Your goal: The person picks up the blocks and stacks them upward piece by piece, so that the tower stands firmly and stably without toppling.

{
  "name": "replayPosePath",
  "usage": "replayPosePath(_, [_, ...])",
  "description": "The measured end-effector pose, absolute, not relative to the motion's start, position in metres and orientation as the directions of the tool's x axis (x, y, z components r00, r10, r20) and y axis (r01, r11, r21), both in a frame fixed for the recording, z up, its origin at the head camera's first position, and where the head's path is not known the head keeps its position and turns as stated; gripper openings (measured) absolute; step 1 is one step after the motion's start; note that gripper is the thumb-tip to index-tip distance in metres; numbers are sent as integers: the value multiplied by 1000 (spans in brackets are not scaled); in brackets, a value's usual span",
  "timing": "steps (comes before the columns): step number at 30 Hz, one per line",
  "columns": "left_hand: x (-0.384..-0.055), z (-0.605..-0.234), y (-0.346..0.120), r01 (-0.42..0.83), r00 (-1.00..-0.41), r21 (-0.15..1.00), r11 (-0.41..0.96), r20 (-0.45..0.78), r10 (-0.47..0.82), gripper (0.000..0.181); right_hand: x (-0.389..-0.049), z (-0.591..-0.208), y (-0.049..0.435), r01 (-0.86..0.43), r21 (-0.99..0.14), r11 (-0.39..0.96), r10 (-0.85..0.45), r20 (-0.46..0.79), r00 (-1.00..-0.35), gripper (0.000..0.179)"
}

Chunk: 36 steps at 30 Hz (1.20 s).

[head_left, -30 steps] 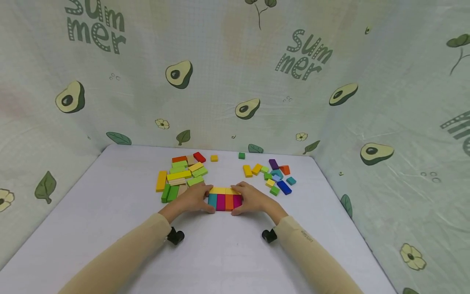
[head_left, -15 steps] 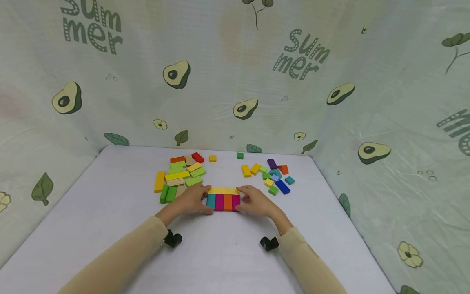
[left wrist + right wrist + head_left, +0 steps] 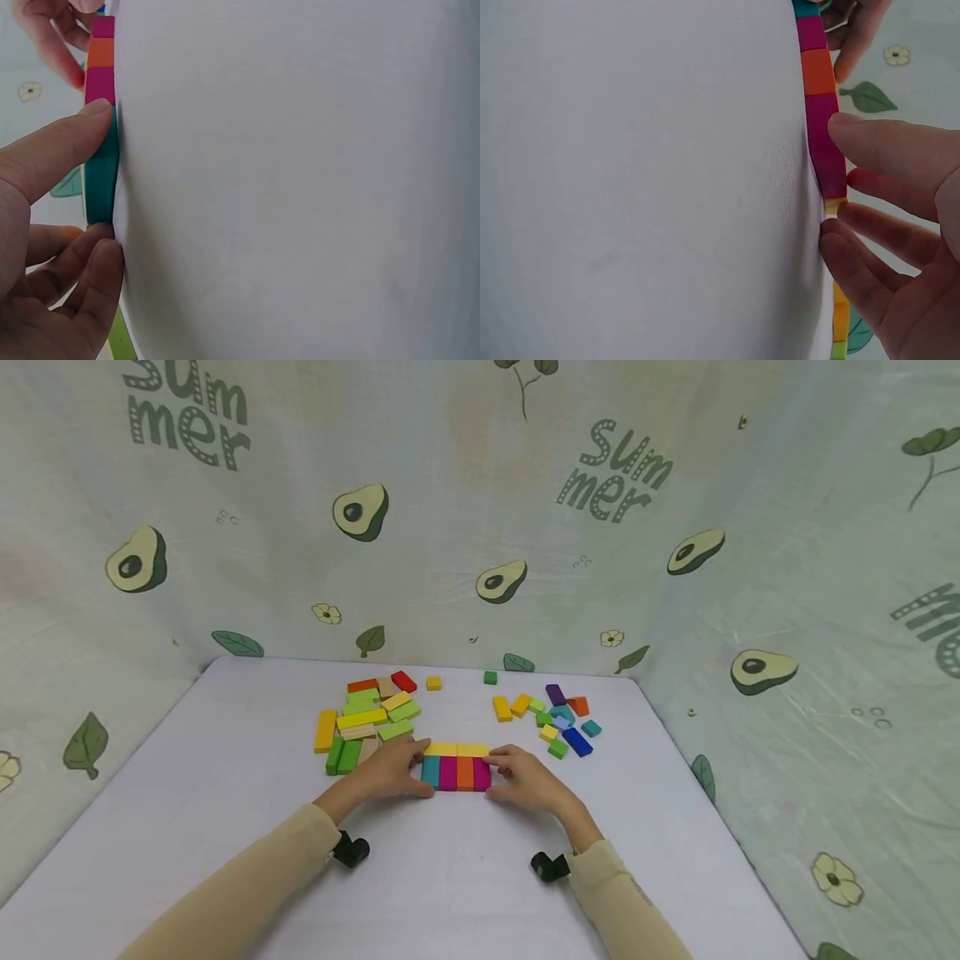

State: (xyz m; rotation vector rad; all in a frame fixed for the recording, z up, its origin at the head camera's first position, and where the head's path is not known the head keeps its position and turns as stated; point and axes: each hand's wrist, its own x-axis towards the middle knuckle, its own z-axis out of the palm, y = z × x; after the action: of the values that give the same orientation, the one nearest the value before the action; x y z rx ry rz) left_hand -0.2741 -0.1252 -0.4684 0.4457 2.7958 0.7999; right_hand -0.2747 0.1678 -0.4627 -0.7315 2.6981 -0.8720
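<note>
A row of upright-looking blocks lies at the table's middle in the head view: teal (image 3: 430, 772), magenta (image 3: 447, 773), orange (image 3: 465, 773) and a second magenta block (image 3: 482, 777). Two yellow blocks (image 3: 472, 749) line its far side. My left hand (image 3: 390, 768) grips the row's left end, its thumb on the front of the teal block (image 3: 101, 176) and other fingers at its end and far side. At the right end, my right hand (image 3: 534, 783) has loosely bent, spread fingers; its thumb is at the magenta block (image 3: 826, 161), though contact is unclear.
Green, yellow, red and plain wood blocks (image 3: 362, 717) cluster behind my left hand. Smaller coloured blocks, including a blue block (image 3: 577, 742), are scattered at the back right. Single yellow (image 3: 433, 683) and green (image 3: 491, 677) cubes stand near the printed cloth backdrop.
My right hand has loosened from the row's right end and drawn slightly to the right. The left hand stays on the left end, and the row keeps its arrangement.
</note>
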Motion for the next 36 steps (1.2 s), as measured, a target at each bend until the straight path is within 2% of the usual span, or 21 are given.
replayPosePath(11, [-272,-468,-132,268,-928,538,799,-78,364,91,-272,-469,170,-390,-607,692,-522,-47,-852,58])
replayPosePath(16, [-271,-460,-151,313,-925,522,793,-20,379,81,-270,-469,170,-378,-609,697,-516,-60,-855,59])
replayPosePath(23, [-278,-453,-182,318,-939,402,859,11,343,73,-269,-468,170,-365,-609,704,-506,-69,-860,60])
replayPosePath(31, [-277,-457,-209,393,-902,416,820,-1,432,62,-270,-469,170,-367,-611,701,-510,-69,-858,60])
replayPosePath(36, [-276,-460,-213,431,-884,374,821,-8,468,56,-270,-469,170,-361,-615,701,-506,-72,-859,60])
